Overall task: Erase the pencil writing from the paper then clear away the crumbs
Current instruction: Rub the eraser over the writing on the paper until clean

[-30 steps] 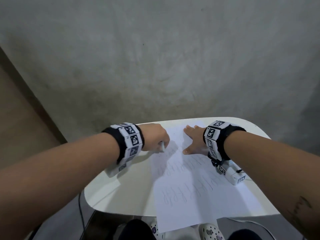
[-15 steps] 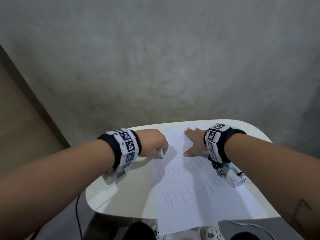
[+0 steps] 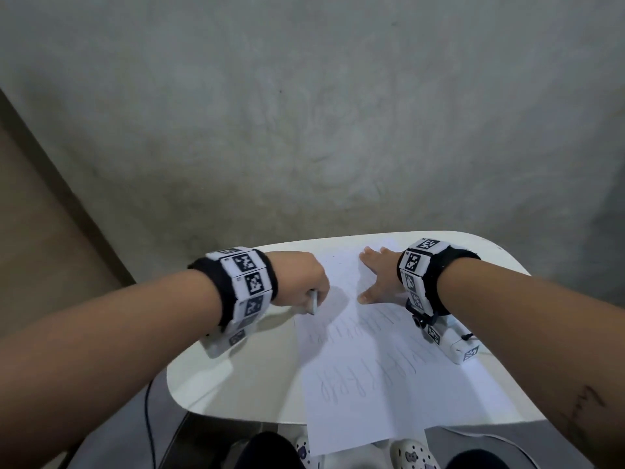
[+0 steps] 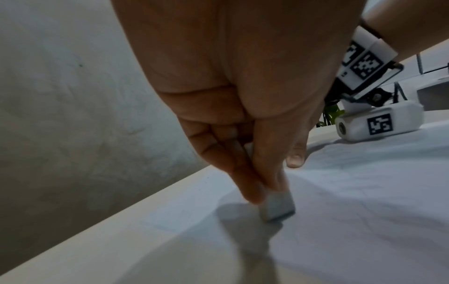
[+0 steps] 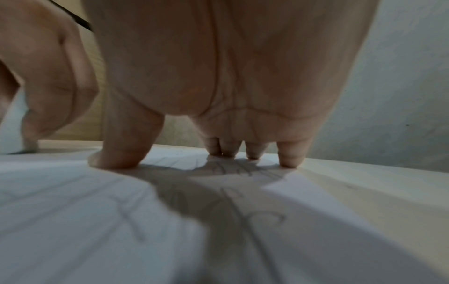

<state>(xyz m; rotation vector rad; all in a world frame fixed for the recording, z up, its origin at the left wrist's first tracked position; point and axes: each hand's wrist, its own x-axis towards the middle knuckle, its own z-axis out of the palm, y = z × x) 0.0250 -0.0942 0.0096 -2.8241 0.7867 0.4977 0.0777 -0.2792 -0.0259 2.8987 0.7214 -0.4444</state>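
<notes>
A white sheet of paper [image 3: 382,377] with rows of faint pencil writing [image 3: 341,384] lies on a small white table [image 3: 243,377], its near end hanging over the table's front edge. My left hand [image 3: 301,282] pinches a small grey-white eraser [image 4: 277,207] between thumb and fingers, its tip down on the paper's left edge near the top. The eraser [image 3: 313,304] shows as a pale sliver in the head view. My right hand [image 3: 378,275] lies flat on the paper's top right part, fingers [image 5: 290,155] spread and pressing the paper [image 5: 97,221] down.
A grey concrete wall [image 3: 304,113] rises just behind the table. A brown panel [image 3: 40,231] stands at the left. Below the table's front edge are my knees and patterned white shoes [image 3: 411,456], and a thin cable [image 3: 148,418] hangs at the left.
My left hand with the eraser has slid a little toward me and left along the paper's edge. The right hand has stayed pressed flat on the paper.
</notes>
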